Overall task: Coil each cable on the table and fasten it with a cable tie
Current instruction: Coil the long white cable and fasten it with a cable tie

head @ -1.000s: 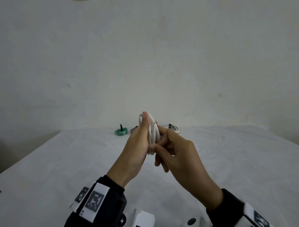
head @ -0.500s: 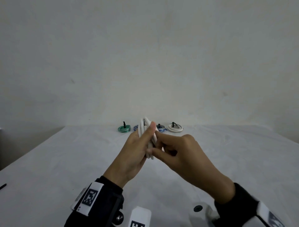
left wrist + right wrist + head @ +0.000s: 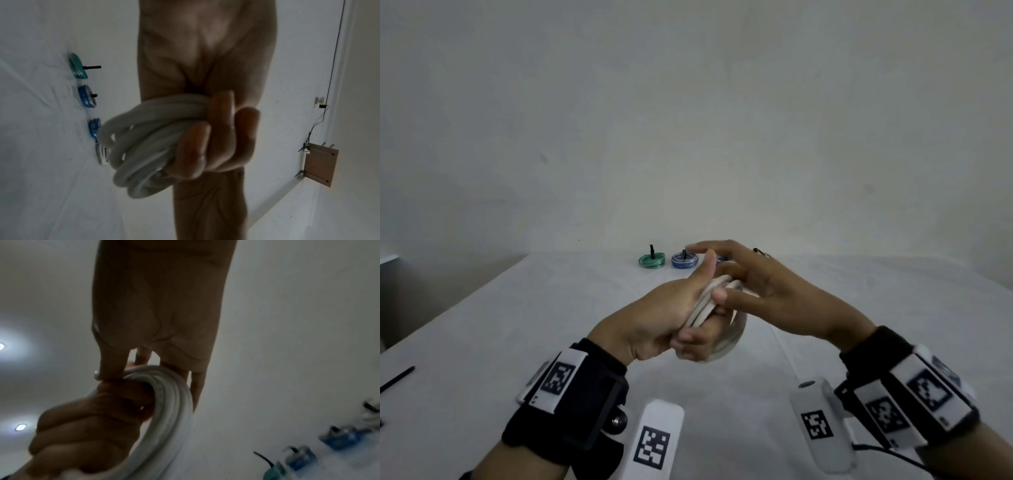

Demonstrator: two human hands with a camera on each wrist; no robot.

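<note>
a: where's the white cable (image 3: 717, 318)?
b: coiled, held up above the table (image 3: 517, 329), in the left hand (image 3: 664, 318). its fingers (image 3: 222, 113) curl round the loops, thumb up along the top.
a: and the right hand (image 3: 774, 291)?
b: against the coil from the other side, fingers mostly straight and spread, thumb tip touching the loops. not clasping it.
a: anything else on the table?
b: at its far edge, a green coil (image 3: 651, 260) and a blue coil (image 3: 684, 260) side by side, each with a black tie sticking up. a black strip (image 3: 397, 379) lies near the left edge.
</note>
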